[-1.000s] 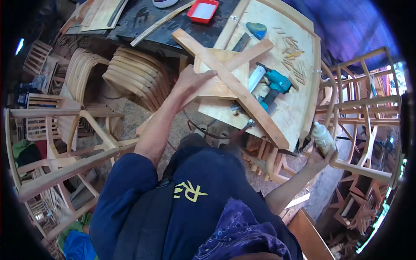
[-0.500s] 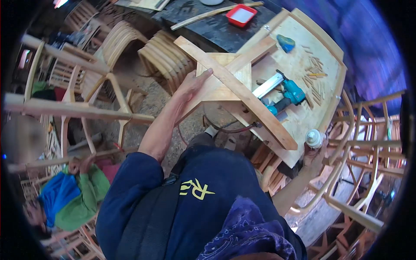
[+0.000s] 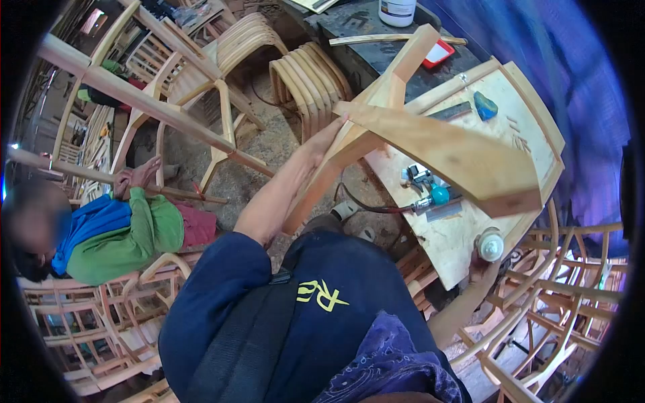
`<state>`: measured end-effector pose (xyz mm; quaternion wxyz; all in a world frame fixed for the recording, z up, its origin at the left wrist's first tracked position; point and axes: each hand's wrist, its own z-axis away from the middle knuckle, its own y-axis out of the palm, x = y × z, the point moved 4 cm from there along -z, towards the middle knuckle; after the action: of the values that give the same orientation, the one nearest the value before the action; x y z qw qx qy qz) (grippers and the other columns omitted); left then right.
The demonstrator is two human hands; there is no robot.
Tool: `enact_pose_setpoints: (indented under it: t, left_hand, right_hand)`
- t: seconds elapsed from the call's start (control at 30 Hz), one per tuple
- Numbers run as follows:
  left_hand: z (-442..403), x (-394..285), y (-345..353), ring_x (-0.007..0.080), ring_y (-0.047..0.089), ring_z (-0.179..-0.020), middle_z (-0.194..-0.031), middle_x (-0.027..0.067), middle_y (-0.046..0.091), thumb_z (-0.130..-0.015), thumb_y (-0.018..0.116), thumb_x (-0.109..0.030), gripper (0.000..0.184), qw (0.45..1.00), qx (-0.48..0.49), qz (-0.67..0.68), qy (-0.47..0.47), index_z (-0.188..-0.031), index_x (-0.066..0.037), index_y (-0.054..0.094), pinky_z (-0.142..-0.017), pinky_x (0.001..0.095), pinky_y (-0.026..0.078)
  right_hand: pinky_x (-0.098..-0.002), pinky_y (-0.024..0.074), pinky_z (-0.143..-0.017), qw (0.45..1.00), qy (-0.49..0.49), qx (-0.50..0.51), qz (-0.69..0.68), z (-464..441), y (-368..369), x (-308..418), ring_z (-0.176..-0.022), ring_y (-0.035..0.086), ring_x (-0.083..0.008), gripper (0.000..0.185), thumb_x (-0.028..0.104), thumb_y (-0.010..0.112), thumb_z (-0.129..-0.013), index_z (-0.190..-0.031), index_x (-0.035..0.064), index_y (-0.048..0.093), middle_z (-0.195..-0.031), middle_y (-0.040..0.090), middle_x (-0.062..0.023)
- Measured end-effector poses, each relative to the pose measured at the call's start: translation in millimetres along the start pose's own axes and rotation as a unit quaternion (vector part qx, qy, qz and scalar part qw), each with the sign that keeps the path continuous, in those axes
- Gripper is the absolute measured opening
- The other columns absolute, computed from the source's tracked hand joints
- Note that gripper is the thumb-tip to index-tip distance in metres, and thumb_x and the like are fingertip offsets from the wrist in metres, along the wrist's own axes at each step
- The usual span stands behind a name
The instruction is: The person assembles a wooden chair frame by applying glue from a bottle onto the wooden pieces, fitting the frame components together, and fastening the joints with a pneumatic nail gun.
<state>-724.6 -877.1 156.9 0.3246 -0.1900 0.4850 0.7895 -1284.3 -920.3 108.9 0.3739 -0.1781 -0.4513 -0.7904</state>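
Observation:
My left hand (image 3: 328, 140) grips a crossed wooden frame (image 3: 443, 149) at its near left side. The frame is lifted and tilted, with one broad board slanting over the work board (image 3: 440, 252). Low at the right edge of that board, my right hand (image 3: 481, 270) is wrapped round a whitish bottle (image 3: 491, 246), its cap facing up at me. Partly hidden under the frame lies a teal nail gun (image 3: 433, 191) with a hose attached. A blue-and-tan lump (image 3: 485, 106) and several small wooden sticks (image 3: 520, 140) lie farther up the board.
Behind the work board, a dark table (image 3: 356, 27) carries a white tub (image 3: 397, 12), a red tray (image 3: 438, 54) and a wooden strip (image 3: 376, 40). Curved chair parts (image 3: 309, 84) are stacked beyond my left hand. A person in green (image 3: 127, 235) sits at left; chair frames (image 3: 571, 289) crowd the right.
My left hand has raised and tilted the crossed frame, which now hides more of the nail gun and sticks. My right hand keeps hold of the bottle. The camera view has shifted.

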Motion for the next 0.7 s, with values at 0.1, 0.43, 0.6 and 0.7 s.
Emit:
enact_pose_setpoints:
  t: [0.1,0.43,0.6,0.7]
  left_hand:
    - [-8,2,-11,0.0175,0.071,-0.087,-0.112,0.0111,0.069,-0.100,0.051,-0.060,0.064,0.996,0.093,-0.004,-0.019,-0.137,-0.008,0.057,-0.069,0.0337,0.060]
    - [-19,15,-18,0.0225,0.064,-0.073,-0.096,0.0126,0.057,-0.099,0.054,-0.048,0.064,0.925,0.318,0.190,-0.089,-0.141,-0.001,0.045,-0.058,0.0361,0.054]
    - [-24,17,-25,0.0251,0.064,-0.081,-0.103,0.0139,0.055,-0.095,0.057,-0.055,0.079,0.880,0.401,0.229,-0.111,-0.147,0.001,0.038,-0.066,0.0384,0.055]
    - [-24,13,-23,0.0271,0.063,-0.085,-0.106,0.0151,0.054,-0.090,0.060,-0.062,0.091,0.850,0.453,0.241,-0.118,-0.150,0.002,0.034,-0.071,0.0401,0.054]
  right_hand:
    - [-0.0322,0.0653,-0.058,0.998,0.027,-0.010,0.047,7,34,-10,-0.092,0.074,-0.0260,0.042,0.044,0.060,-0.100,-0.127,0.0114,0.063,-0.110,0.072,-0.0085]
    - [-0.0372,0.0636,-0.057,0.975,0.162,0.036,0.146,-46,6,20,-0.078,0.073,-0.0283,0.047,0.043,0.060,-0.097,-0.129,0.0086,0.060,-0.108,0.069,-0.0173]
    - [-0.0373,0.0649,-0.062,0.951,0.269,0.089,0.122,-85,-29,44,-0.070,0.070,-0.0316,0.067,0.047,0.061,-0.093,-0.142,0.0021,0.049,-0.111,0.061,-0.0341]
    - [-0.0389,0.0641,-0.058,0.920,0.330,0.042,0.207,-107,-31,61,-0.064,0.068,-0.0277,0.058,0.046,0.064,-0.093,-0.130,0.0022,0.055,-0.097,0.064,-0.0228]
